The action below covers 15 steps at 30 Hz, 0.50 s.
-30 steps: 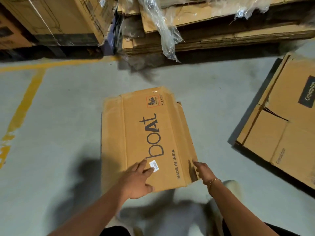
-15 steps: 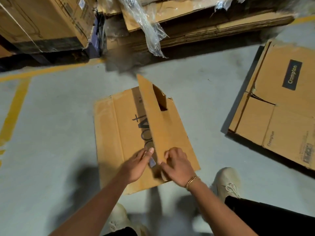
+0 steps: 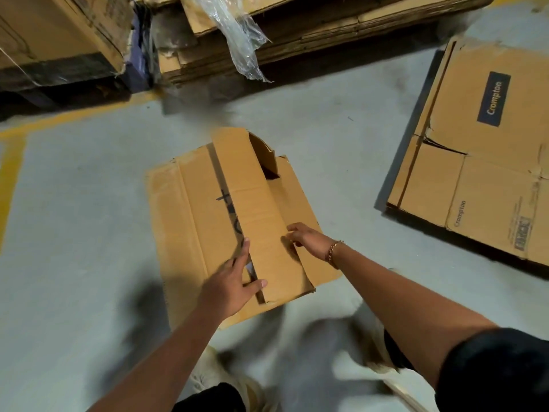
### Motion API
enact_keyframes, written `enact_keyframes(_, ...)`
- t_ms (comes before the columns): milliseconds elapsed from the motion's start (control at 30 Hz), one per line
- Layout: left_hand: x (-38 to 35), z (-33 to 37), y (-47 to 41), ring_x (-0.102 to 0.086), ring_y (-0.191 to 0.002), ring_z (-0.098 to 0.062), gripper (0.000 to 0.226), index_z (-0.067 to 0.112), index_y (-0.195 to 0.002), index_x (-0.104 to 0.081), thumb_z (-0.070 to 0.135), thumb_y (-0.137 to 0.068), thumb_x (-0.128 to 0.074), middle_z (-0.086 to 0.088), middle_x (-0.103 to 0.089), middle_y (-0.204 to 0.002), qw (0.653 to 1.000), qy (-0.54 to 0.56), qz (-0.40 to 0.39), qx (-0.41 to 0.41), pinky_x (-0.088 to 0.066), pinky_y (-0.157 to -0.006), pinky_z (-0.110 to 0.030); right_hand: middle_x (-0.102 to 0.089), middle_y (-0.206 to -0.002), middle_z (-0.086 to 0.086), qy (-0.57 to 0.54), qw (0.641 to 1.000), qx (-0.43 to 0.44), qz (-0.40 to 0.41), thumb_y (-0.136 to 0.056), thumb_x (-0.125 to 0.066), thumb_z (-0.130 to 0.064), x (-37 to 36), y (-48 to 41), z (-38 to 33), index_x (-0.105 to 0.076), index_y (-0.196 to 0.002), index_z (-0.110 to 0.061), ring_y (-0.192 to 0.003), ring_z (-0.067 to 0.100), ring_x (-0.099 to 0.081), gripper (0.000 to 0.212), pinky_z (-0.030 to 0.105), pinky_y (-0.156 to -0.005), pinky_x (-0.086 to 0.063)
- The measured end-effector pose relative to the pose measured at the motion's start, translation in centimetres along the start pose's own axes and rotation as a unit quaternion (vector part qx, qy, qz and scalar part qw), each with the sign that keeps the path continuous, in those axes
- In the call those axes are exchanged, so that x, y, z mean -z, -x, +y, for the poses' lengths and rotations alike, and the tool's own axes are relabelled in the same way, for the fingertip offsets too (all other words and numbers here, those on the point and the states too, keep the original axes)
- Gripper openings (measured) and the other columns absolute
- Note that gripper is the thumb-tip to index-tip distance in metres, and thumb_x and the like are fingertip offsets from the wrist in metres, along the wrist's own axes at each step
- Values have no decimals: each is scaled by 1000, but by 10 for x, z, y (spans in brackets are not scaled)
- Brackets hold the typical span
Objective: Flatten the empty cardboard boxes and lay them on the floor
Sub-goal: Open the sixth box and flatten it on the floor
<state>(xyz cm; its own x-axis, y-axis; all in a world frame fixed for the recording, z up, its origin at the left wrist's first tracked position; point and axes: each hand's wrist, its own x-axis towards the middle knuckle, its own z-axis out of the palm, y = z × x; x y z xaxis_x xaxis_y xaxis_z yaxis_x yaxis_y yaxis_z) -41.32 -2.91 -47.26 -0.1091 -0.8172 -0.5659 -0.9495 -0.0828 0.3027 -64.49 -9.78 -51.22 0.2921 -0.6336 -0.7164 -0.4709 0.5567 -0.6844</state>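
Observation:
A brown boAt cardboard box lies flattened on the grey floor in front of me. Its right panel is folded over the printed face, hiding most of the logo, and its far end stands slightly raised. My left hand grips the near left edge of that panel, thumb on top and fingers under it. My right hand, with a bracelet at the wrist, has its fingers curled on the panel's right crease.
A flattened Crompton box lies on the floor at the right. A stack of flat cardboard with loose plastic wrap sits at the back, and large boxes stand at the back left. Yellow floor lines run on the left.
The box lay fully flat with its logo showing. My right hand lifted the right panel and swung it left over the printed face. My left hand shifted onto that panel's near edge.

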Motion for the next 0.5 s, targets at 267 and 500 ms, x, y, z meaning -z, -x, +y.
enact_keyframes(267, -1, -2, -4, -51, -128, -24, 103, 41, -156, 10, 68, -85, -58, 1, -42, -151, 999, -44, 14, -17, -49, -94, -39, -70, -111, 5, 399, 910, -34, 109, -94, -41, -54, 36, 1, 20, -64, -118, -24, -106, 27, -63, 45, 36, -84, -47)
enact_keyframes(500, 1, -3, -6, -51, -129, -24, 102, 42, -157, 4, 65, -84, -63, 0, -41, -150, 1000, -1, 18, -13, -48, -95, -41, -77, -97, 17, -42, 958, -255, -125, -89, -35, -78, -6, 49, 90, -40, -137, -15, -81, 31, -76, 79, 33, -67, -56)
